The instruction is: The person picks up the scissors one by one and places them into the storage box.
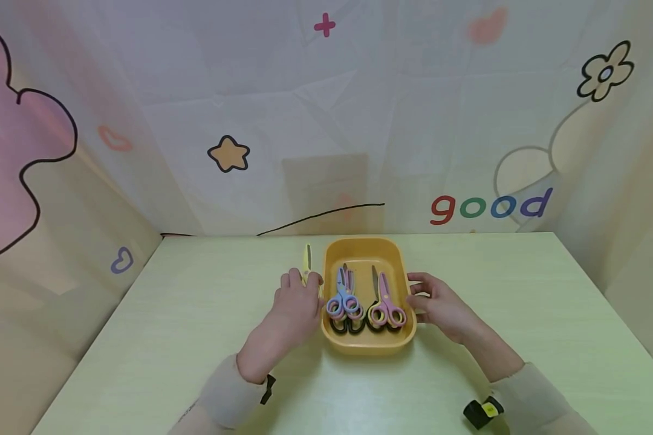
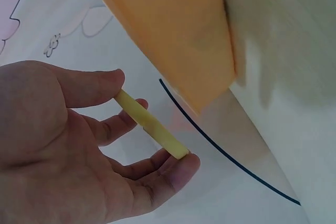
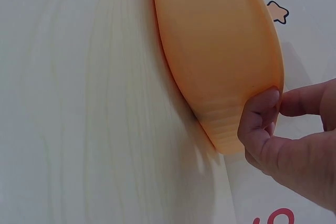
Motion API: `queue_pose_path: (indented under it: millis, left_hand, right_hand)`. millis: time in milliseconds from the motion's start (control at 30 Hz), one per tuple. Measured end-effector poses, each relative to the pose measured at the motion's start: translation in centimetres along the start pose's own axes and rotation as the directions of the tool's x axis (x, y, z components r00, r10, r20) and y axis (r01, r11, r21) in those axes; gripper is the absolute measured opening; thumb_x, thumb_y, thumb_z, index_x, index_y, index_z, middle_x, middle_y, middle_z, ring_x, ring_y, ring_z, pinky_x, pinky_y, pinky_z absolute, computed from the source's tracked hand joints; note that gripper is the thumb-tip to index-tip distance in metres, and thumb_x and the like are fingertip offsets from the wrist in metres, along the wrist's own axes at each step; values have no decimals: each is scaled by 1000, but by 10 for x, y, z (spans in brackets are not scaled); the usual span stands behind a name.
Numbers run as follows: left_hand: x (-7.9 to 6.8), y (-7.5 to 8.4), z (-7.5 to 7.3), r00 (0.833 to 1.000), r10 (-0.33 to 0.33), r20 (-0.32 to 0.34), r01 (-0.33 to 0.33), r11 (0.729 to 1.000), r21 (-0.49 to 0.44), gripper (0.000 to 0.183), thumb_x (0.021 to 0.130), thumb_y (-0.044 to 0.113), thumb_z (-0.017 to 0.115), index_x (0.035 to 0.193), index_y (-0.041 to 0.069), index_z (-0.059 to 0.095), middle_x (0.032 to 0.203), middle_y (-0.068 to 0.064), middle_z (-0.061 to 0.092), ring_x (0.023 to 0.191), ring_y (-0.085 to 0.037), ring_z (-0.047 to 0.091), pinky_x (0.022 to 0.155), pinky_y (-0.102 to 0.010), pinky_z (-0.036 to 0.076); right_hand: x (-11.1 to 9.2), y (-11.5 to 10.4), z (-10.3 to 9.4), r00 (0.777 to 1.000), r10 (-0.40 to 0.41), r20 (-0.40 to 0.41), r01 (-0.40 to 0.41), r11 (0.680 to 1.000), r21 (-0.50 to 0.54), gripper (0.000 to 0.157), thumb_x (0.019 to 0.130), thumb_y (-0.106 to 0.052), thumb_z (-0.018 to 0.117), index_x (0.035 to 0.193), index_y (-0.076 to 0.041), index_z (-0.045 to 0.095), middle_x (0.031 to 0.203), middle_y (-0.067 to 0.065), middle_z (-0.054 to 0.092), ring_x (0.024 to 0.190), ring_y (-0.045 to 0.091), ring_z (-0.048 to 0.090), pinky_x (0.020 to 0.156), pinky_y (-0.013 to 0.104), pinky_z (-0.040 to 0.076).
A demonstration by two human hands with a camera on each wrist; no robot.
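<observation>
My left hand pinches a pair of yellow scissors, whose blades point away toward the back wall. In the left wrist view, thumb and fingers hold a yellow edge of the scissors; the rest is hidden. Close by on the right is a yellow-orange plastic tray on the table. Inside it lie blue-handled scissors over others on the left, and pink-handled scissors over yellow and black ones on the right. My right hand grips the tray's right side, fingertips at its rim and outer wall.
The tray stands on a pale wood-grain table, near its back edge. Behind it hangs a white printed cloth. A black strap with a yellow mark sits by my right sleeve.
</observation>
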State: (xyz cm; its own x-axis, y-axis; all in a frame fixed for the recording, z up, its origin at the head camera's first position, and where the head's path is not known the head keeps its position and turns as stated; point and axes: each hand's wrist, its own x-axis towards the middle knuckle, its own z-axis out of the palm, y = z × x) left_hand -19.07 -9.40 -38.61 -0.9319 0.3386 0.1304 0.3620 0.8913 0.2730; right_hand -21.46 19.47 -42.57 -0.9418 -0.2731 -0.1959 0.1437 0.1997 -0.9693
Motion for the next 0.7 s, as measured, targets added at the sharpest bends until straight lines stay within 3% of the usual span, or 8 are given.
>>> queue_pose_path:
  millis: [267,500,700]
  left_hand:
    - [11,23,6,1000,-5,-16,6,999,52,33,100,16,66,126,-1,52,108,-28,44,98,-38,43,72,-44,47]
    - [18,40,12,999,-20,49,16,996,91,49,100,17,64,140,-6,49,116,-32,44,105,-40,44,80,-45,48]
    - [23,51,20,998,9,58,-18,987,161,53,102,24,64,144,-5,49,120,-34,48,107,-39,49,81,-42,51]
  right_hand:
    - [0,1,-1,1000,-7,0,7,1000,3,55,104,-2,52,153,7,29,130,27,43,104,31,56,81,35,59]
    - [-1,1,0,1000,-13,11,13,1000,7,56,104,-2,52,153,8,27,129,27,43,105,32,56,82,37,59]
    - [0,1,-1,1000,-4,8,4,1000,14,55,104,-1,51,153,7,28,129,26,43,106,32,55,84,37,59]
